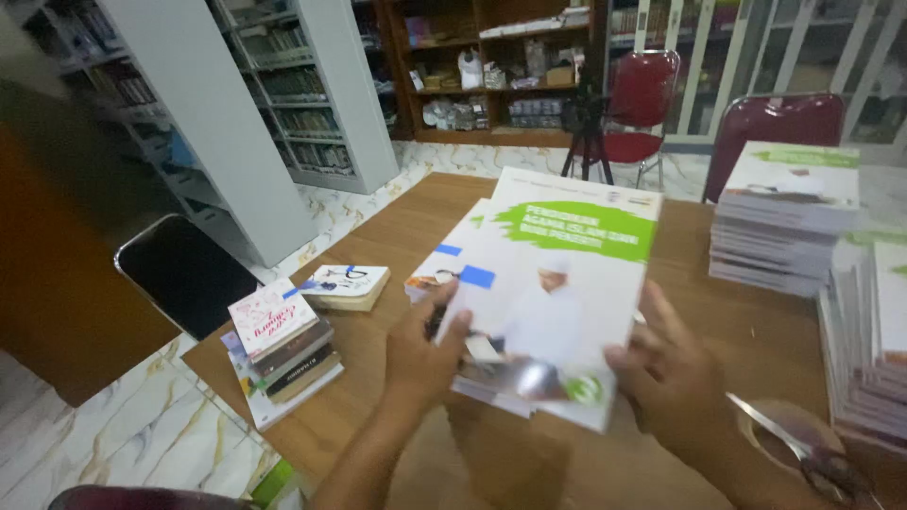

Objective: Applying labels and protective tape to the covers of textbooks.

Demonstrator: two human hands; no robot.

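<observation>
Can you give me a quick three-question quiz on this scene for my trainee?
1. True or false: both hands grip the white-and-green book at its near edge.
2. Where do the scissors lie? A) on the small book pile at the table's left corner B) on the table near the right hand C) on the red chair
3. What lies directly under the book held by the left hand and right hand?

Key:
1. True.
2. B.
3. More books of the same kind, a short pile on the wooden table.
</observation>
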